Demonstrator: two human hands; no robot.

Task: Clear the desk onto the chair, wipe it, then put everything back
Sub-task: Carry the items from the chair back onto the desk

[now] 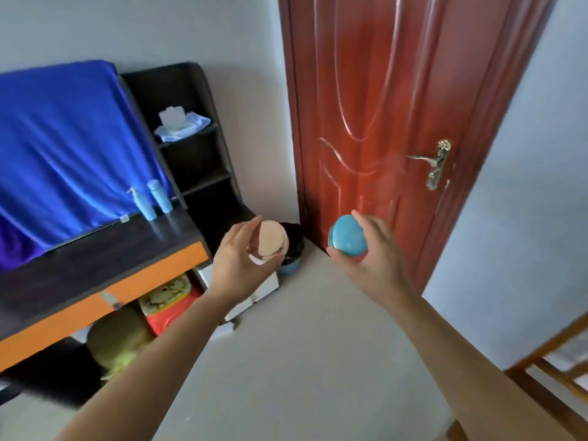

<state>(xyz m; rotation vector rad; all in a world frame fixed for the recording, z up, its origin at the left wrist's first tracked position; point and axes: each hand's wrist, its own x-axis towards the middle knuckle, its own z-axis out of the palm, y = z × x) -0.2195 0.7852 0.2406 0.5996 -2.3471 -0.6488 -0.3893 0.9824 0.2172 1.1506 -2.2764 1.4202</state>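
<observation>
1. Nearest to me, at the lower right edge, stands a wooden chair (547, 370) — only a corner of its frame shows, so what it carries cannot be told.

2. Both arms reach out over the bare floor (302, 345). The left hand (238, 265) is wrapped around a jar with a pink-gold lid (269, 240); the right hand (375, 259) cups a round blue jar (348, 238) from the side. Each grasp looks firm, and the two jars are held well apart, both in the air off the table's end.

3. To the left runs the table (95, 265), dark on top with an orange edge. Most of its top is bare; two pale blue bottles (154, 198) stand together near its far end, against a blue cloth (63, 138) draped behind.

4. Beyond that, shelves (197, 154) hold a pack of wipes (181, 122), and a red door (381, 122) closes the corner.

5. My guess is that this is a carrying step — whether clearing off or putting back, I can't say from here. If putting back, the next move calls for swinging left and setting each jar upright on the bare top, clear of the bottles.
</observation>
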